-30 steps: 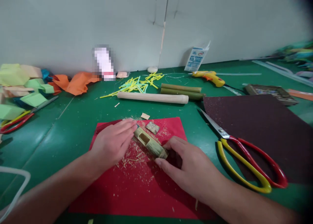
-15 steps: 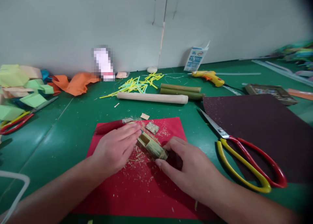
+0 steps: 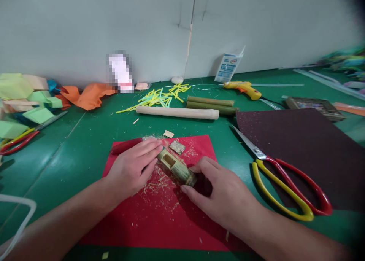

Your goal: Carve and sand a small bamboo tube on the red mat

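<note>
Pinching the near end of one short bamboo tube [image 3: 180, 170] between the thumb and fingers of the right hand [image 3: 225, 188]. Laying the straightened fingers of the left hand [image 3: 131, 167] over its far end; cannot tell whether gripping or merely resting there. Holding the tube aslant over one red sheet [image 3: 134, 230], showing one rectangular opening on top. Working amid shavings [image 3: 155, 185] too many to count. Having one red-handled knife [image 3: 127, 146] just beside the left hand, partly hidden, and two small chips beyond the tube: one mottled chip [image 3: 177, 147], one pale chip [image 3: 169, 134]. Facing one peeled rod [image 3: 176, 112] and two green bamboo lengths [image 3: 212, 109] farther back. Having one pair of scissors [image 3: 259, 153] near the right hand, a second pair [image 3: 21, 143] well apart, leftward.
</note>
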`<state>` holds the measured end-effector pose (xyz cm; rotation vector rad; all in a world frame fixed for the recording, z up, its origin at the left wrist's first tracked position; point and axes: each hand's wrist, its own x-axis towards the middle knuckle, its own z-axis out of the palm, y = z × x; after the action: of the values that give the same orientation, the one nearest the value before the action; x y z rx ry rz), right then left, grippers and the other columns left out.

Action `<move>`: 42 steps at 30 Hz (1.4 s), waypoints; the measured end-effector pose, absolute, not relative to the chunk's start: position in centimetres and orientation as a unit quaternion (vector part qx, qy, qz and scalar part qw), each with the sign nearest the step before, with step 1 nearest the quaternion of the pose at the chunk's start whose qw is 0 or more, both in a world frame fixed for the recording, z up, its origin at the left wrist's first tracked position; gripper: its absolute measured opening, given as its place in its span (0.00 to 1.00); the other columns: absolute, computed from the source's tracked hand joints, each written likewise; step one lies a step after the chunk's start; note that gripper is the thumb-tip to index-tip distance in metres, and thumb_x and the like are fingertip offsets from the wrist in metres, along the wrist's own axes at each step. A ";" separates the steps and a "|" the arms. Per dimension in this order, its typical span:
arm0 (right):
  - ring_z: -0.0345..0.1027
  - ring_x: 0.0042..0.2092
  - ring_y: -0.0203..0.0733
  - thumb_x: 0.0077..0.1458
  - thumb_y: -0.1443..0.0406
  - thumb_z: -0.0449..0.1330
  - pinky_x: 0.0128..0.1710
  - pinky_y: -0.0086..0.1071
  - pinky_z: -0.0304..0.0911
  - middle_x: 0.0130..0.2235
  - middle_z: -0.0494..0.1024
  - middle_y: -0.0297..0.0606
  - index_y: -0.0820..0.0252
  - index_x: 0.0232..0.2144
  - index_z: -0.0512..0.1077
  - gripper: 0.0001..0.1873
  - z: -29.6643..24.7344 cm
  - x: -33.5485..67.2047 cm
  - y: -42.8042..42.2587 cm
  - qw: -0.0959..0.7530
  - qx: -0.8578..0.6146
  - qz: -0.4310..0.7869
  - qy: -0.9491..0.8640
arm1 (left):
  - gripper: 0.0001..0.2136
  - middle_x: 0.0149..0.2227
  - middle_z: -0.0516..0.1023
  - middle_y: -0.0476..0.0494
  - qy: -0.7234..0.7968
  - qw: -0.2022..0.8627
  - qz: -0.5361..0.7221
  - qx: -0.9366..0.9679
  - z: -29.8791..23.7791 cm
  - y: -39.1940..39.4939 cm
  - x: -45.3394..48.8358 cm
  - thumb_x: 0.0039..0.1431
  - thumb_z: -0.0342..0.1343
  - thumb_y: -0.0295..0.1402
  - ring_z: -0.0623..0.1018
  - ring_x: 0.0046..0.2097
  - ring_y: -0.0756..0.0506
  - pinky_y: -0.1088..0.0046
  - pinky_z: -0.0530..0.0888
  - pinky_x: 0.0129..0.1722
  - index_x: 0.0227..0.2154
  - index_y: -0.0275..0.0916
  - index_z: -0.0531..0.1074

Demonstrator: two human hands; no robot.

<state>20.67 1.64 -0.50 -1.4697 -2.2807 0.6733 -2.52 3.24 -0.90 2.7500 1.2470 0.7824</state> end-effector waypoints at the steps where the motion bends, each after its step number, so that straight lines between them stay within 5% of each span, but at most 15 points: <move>1: 0.65 0.31 0.39 0.50 0.60 0.58 0.28 0.32 0.58 0.32 0.70 0.35 0.57 0.30 0.65 0.08 -0.5 20.7 1.6 0.174 -0.517 0.233 -0.805 | 0.17 0.54 0.69 0.39 0.384 0.013 0.247 0.890 -0.9 3.1 -2.4 0.60 0.47 0.26 0.68 0.57 0.43 0.61 0.67 0.58 0.52 0.33 0.66; 42: 0.63 0.27 0.37 0.51 0.58 0.55 0.25 0.31 0.56 0.27 0.70 0.33 0.57 0.28 0.64 0.08 -0.2 20.5 2.0 0.149 -0.549 0.256 -0.782 | 0.16 0.53 0.70 0.37 0.367 -0.030 0.246 0.896 -1.4 4.1 -3.0 0.61 0.46 0.24 0.69 0.56 0.44 0.62 0.68 0.57 0.50 0.30 0.67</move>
<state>20.46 2.03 -0.24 -1.5785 -2.2468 0.7359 -3.01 4.08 -1.39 2.8716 1.1758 0.7894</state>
